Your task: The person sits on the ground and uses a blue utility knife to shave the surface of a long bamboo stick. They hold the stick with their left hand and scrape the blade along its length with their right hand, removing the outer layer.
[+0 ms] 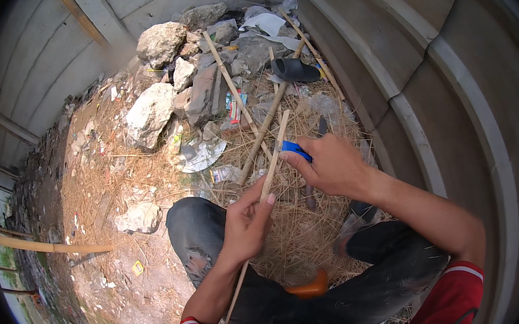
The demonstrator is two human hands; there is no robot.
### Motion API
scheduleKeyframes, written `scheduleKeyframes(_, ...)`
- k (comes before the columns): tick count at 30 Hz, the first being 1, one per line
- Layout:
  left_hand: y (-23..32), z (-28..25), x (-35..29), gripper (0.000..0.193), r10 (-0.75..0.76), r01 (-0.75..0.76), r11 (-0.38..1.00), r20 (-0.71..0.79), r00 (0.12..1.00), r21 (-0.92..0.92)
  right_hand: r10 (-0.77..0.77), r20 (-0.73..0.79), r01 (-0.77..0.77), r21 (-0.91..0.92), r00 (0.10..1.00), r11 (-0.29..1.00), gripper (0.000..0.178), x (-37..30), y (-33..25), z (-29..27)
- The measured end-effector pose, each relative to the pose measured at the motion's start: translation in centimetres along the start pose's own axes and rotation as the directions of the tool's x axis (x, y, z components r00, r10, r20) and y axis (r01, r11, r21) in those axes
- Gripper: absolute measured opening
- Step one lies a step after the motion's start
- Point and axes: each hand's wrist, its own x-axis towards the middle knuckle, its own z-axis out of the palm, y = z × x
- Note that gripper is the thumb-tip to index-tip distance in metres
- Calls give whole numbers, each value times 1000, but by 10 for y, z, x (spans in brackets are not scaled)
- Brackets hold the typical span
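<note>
My left hand (247, 227) is closed round a thin, pale bamboo strip (268, 180). Its upper end points away from me, and its lower end runs back along my left forearm toward my lap. My right hand (335, 163) grips a blue-handled cutter (298, 151), thumb laid along it. The cutter's tip meets the strip's right edge, above my left hand; the blade itself is too small to make out. Both hands are over the straw, in front of my bent knees.
Bamboo sticks (235, 90) lie crossed ahead, with a dark sandal (295, 70) on them. Pale rocks (150, 114) and litter are heaped at the far left. An orange object (313, 286) lies between my legs. A ridged wall (462, 101) curves close on the right.
</note>
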Motion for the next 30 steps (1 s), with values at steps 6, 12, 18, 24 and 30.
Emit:
scheduleKeyframes(6, -4, 0, 3, 46, 57, -56, 997, -14, 998, 49, 26, -67, -23, 36, 997, 999, 51, 1, -2, 9)
scheduleKeyframes(12, 4, -4, 0, 48, 45, -46, 999, -21, 999, -25, -60, -28, 56, -108, 998, 993, 54, -2, -16, -4)
scheduleKeyframes(18, 1, 6, -9, 48, 82, -86, 995, 72, 994, 44, 301, -299, -288, 87, 906, 954, 60, 16, 49, -57)
scheduleKeyframes(24, 0, 1, 2, 50, 133, -130, 987, -24, 991, 89, 27, -114, -19, 69, 993, 997, 55, -8, -18, -38)
scheduleKeyframes(30, -2, -4, 3, 50, 253, -225, 940, -81, 964, 256, 34, 155, -38, 24, 987, 999, 49, -4, -35, -7)
